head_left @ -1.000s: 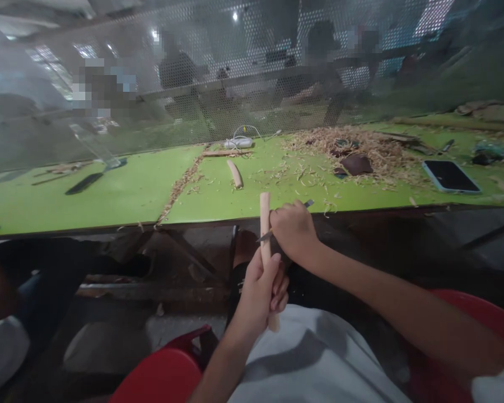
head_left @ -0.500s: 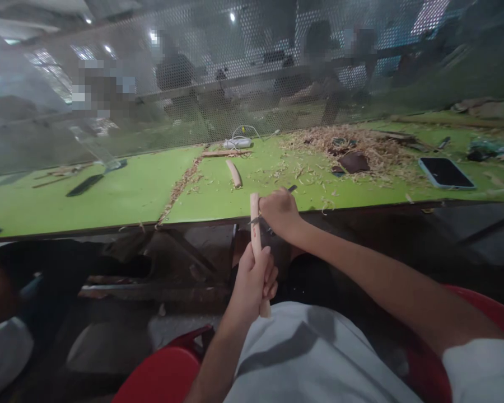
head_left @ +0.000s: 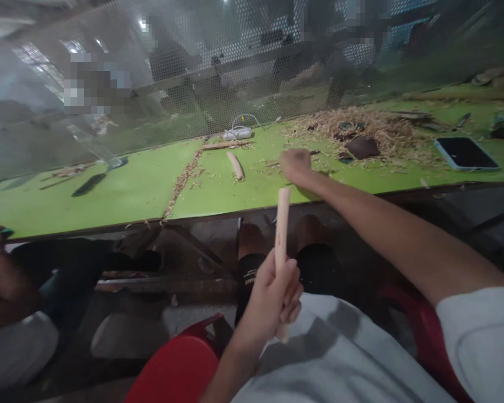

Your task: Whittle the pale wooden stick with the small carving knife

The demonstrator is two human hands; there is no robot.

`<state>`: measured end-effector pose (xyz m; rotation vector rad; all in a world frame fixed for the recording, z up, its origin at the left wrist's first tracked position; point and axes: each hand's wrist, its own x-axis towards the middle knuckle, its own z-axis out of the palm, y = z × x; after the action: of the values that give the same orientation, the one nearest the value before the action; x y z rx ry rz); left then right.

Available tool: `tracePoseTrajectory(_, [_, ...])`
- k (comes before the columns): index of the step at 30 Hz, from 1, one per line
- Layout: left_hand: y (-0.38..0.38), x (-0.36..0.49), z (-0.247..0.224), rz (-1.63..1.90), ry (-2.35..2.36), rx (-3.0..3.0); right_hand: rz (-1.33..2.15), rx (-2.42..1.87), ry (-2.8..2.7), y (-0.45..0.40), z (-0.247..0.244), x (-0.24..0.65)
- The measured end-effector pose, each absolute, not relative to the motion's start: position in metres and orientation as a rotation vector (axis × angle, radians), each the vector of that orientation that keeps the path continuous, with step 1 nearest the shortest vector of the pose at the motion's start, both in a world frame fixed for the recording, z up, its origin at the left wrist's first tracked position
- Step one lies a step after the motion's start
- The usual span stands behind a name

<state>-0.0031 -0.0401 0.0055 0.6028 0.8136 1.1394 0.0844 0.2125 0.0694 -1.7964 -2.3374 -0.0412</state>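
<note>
My left hand is wrapped round a pale wooden stick, held upright in front of my lap. A small reddish mark shows on the stick's side. Over the green tabletop my right hand is closed on a small knife. The knife's dark end sticks out to the right of the fist, and its thin blade points left. The blade is apart from the stick, beyond its top end. A second, slightly curved piece of wood lies on the table left of my right hand.
Wood shavings are heaped at the back right, near a phone. A white power strip with a cable lies by the mesh screen. A dark-bladed tool lies at left. Another person's arm is at far left, beside a red stool.
My right hand has moved forward with the knife, off the stick and over the table. My left hand and the stick appear further right and lower, and the view has shifted slightly.
</note>
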Motion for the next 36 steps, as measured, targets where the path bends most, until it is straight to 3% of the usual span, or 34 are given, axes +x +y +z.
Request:
tracePoseTrajectory(8, [-0.025, -0.019, -0.004, 1.17, 0.614, 0.449, -0.123, -1.799, -2.415, 0.15, 0.075, 0.118])
tracePoseTrajectory(15, [-0.035, -0.005, -0.003, 1.202, 0.619, 0.479, -0.154, -1.522, -2.648, 0.086, 0.05, 0.096])
tracePoseTrajectory(24, [-0.035, 0.01, -0.01, 1.19, 0.703, 0.504, -0.278, -1.549, -2.56, 0.112, 0.024, 0.098])
tracePoseTrajectory(36, [-0.024, -0.006, -0.011, 1.222, 0.721, 0.479, -0.295, -1.468, -2.593, 0.144, 0.037, 0.083])
